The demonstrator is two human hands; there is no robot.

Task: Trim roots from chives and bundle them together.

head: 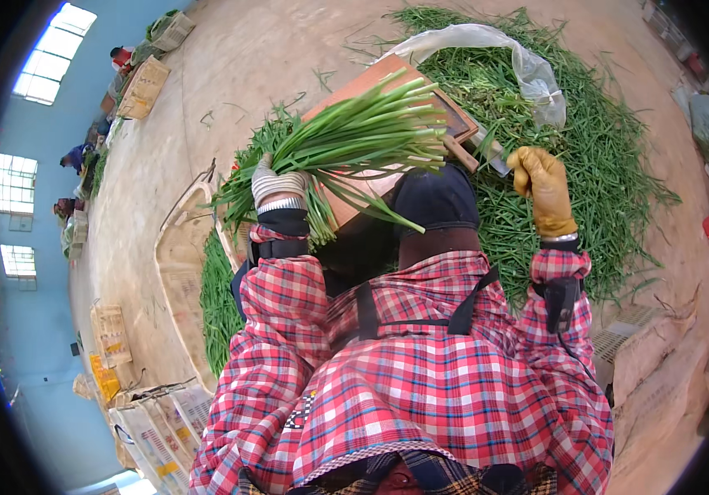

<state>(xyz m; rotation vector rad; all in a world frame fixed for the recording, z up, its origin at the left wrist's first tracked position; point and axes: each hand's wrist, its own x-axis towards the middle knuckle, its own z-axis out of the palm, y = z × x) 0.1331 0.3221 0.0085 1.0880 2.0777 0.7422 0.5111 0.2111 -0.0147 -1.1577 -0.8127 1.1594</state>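
Observation:
My left hand (277, 179), in a pale striped glove, is closed around a bunch of long green stalks (360, 130), whose cut pale ends fan out to the right. Beneath the bunch is a slanted reddish-brown board (329, 102), a wooden handle (461, 153) showing at its right corner. My right hand (538, 179), in a yellow-brown glove, is raised with curled fingers over the heap of green leaves (602, 167). A blade-like metal strip (498, 162) lies just left of its fingers; whether the hand holds it is unclear.
Clear plastic sheeting (543, 74) lies on the heap. A basket (172, 247) with greens stands at my left, and stacked crates (162, 427) are at the lower left. Other people work beside crates (144, 86) along the far left wall. A crate (620, 334) stands at the lower right.

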